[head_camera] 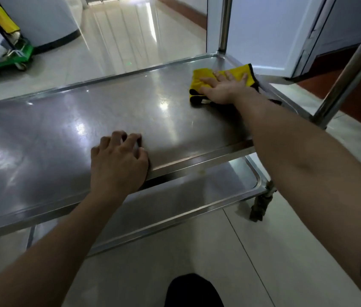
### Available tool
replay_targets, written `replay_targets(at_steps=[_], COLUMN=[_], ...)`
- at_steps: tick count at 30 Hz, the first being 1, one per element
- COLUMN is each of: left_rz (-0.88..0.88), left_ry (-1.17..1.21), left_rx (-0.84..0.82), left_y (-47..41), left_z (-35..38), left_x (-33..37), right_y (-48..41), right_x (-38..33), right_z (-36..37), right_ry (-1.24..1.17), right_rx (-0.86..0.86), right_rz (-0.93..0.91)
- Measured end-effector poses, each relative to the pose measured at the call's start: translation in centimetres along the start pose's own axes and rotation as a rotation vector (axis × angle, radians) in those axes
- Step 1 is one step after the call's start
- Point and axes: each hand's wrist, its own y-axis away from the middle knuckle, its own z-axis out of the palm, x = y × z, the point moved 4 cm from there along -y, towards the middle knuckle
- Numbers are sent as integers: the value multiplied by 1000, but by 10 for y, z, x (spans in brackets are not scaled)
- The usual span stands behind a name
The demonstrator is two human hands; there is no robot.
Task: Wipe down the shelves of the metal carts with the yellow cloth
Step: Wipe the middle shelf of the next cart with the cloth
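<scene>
A metal cart fills the view, its shiny shelf [113, 111] stretching from left to right. The yellow cloth [199, 79] with a black edge lies flat at the shelf's far right corner. My right hand [221, 87] presses on the cloth with its fingers spread and straight. My left hand [118, 160] rests on the shelf near its front rim, fingers curled, fingertips on the metal, holding nothing. A lower shelf [197, 196] shows beneath the front rim.
Upright cart posts rise at the far right corner [225, 23] and at the near right [350, 69]. A caster [260, 204] stands on the tiled floor [263, 251]. A green trolley [8, 56] with a yellow bag stands at the far left. An open white door [270, 34] is behind the cart.
</scene>
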Motion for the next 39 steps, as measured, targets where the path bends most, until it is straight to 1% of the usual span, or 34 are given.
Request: replay_targets(at_steps=[3,6,8,10,14,18,24,27,29,31,33,36,38,39], left_rz=[-3,-15,-37,-58,-47,-23,11,-7,-13,-13,-2,4,-31,-41], left_ry=[3,-16,-8,12,37,15,-5,38,64,73,74,82,156,196], left_rx=[5,13,12,20,51,74,69,75,55,45,44,55,109,166], left_y=[-1,1,1,0,-1,-6,-7,-4,-2,-1,0,-1,3,6], left_z=[-4,-9,-13,-14,-7,3,8,4,2,1,1,-3,-7,-11], left_x=[4,8,11,12,5,-5,-6,1,8,13,15,17,17,17], right_y=[9,43,72,103,153,169,126,93,70,50,38,47,67,80], right_x=[-69,-126,-139,-138,-108,-52,69,88,74,38,-16,-93,-118,-121], right_z=[14,33,44,52,56,46,21,15,11,8,11,28,40,43], right_ry=[19,50,47,33,12,-3,-18,1,11,6,-11,14,19,11], right_rx=[-22,-38,-52,-64,-54,-46,-37,-27,2,15,-2,-29,-39,-45], right_rz=[-106,-234,-288,-326,-361,-333,-35,43,82,77,9,-146,-234,-263])
